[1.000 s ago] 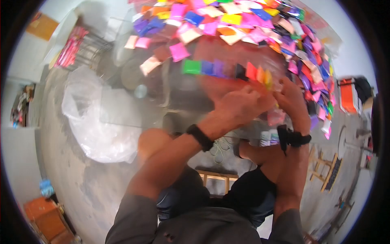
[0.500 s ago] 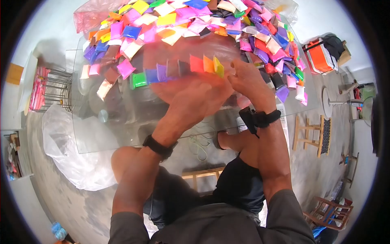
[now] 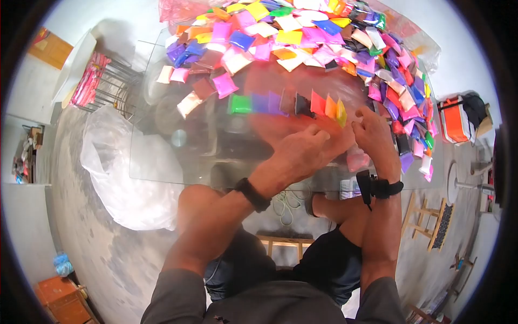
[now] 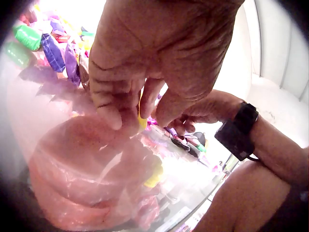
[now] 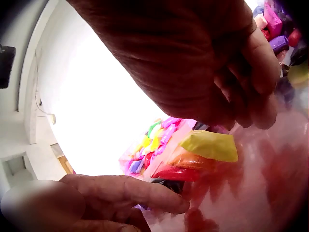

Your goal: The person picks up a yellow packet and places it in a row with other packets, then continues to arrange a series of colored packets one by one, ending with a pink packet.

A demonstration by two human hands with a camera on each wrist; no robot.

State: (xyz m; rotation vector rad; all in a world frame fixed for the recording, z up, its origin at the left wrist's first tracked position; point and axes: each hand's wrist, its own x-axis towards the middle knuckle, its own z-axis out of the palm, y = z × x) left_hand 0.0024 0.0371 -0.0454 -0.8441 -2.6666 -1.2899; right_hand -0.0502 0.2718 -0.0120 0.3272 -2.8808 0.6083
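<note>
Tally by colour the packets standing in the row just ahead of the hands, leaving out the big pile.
Green packet: 1
Blue packet: 1
Purple packet: 1
Brown packet: 1
Black packet: 1
Red packet: 1
Orange packet: 1
Yellow packet: 1
Total: 8

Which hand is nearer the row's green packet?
The left hand: it lies nearer the body and right of the green packet; the right hand is farther right, past the yellow packet.

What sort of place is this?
Probably a home or small workshop room used for sorting or packing. A clear glass tabletop bears a heap of small multicoloured shiny packets, a large translucent white plastic bag lies beside it, and the floor looks like bare, stained grey concrete.
</note>
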